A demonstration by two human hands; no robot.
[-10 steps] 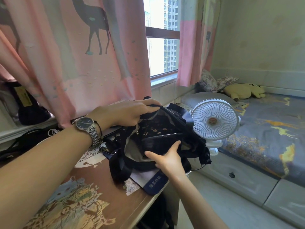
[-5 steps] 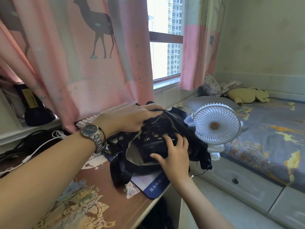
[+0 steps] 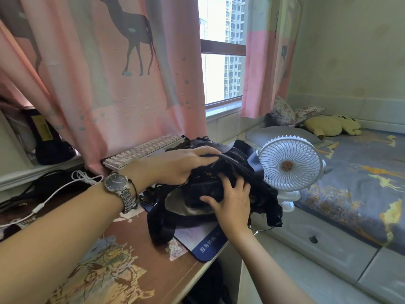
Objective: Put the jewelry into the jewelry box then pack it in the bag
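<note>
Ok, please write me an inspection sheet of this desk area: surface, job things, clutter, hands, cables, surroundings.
Surface: wooden desk with printed pictures; blue mat under the bag.
Job's things: black bag held open on the desk; dark box inside its mouth; jewelry not visible.
Clutter: keyboard; white fan at the desk's right edge.
Hands: left hand lifts the bag's flap; right hand presses on the box.
Cables: white cable on the left.
Surroundings: pink curtain, window, bed with yellow plush toy.
</note>
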